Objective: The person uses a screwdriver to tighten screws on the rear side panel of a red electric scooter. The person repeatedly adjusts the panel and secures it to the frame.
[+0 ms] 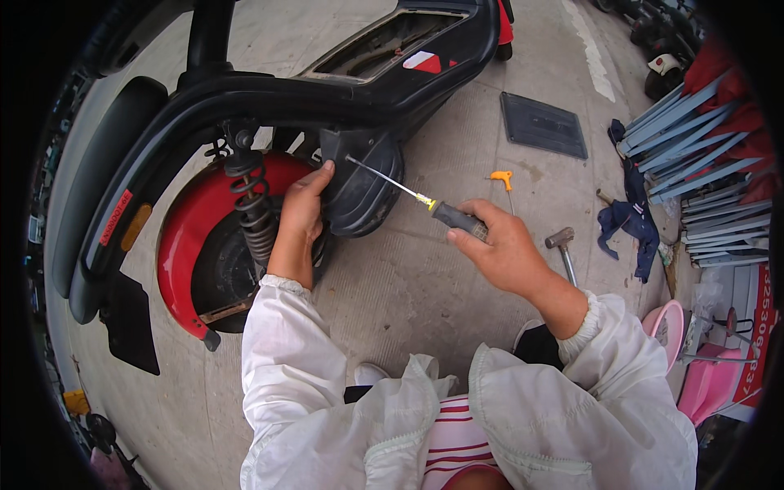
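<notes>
Screwdriver (pixel 423 199) at the cover (pixel 363 196) of the scooter (pixel 269 96)

The work in hand seems to be the turning of a screw in the black cover, which is on the scooter, beside the red fender (pixel 181 237) and the spring (pixel 258 233). The right hand (pixel 510 249) has its grip closed around the handle of the screwdriver, and the shaft goes up and to the left, with its tip at the upper part of the cover. If the tip sits fully in a screw, I cannot tell; also not whether the screw is being loosened or tightened. The left hand (pixel 300 212) has its thumb against the near edge of the cover; its other fingers are hidden, so I cannot tell how firmly this grip is closed. In my judgement, the next move calls for a straight push along the shaft and a steady cover, because a slanted tip could slip.

The surface is a grey concrete floor (pixel 367 302), with some stains. To the right of the scooter lie a dark panel (pixel 545 125), an orange hex key (pixel 502 176) and a hammer (pixel 561 240). Farther right there are a blue cloth (pixel 633 216), stacked poles (pixel 678 139) with red fabric, and a pink basin (pixel 671 331)
</notes>
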`<state>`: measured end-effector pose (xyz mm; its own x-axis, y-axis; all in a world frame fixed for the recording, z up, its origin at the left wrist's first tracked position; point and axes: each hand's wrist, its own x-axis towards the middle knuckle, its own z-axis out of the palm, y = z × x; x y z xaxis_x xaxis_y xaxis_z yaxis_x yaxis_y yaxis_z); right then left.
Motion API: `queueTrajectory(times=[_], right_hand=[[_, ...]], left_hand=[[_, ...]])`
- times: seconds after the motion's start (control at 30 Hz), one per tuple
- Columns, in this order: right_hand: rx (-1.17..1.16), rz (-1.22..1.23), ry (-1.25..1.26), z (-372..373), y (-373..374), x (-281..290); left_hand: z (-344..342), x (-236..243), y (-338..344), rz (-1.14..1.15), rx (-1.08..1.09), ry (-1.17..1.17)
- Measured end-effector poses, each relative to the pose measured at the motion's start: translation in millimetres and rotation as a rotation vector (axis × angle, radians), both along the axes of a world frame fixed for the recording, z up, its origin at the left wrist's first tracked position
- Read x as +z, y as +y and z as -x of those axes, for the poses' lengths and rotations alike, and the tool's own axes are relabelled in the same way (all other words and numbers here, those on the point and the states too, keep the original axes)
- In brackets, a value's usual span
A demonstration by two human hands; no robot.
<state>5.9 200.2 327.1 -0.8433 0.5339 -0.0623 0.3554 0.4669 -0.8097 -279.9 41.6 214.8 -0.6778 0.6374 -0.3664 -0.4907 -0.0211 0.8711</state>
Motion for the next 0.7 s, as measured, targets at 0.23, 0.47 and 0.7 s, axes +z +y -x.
queueTrajectory(times=[0.23,0.47,0.7], right_hand=[[-0.013,-0.04,-0.009,2,-3,3],[0.037,-0.052,-0.043,9,-8,3],[-0.103,0.216,-0.206,7,-2,-5]], left_hand=[[-19,12,-12,0.223,0.098,0.252],[-58,1,-46,0.384,0.204,1.012],[-75,19,-51,-0.059,0.035,-0.556]])
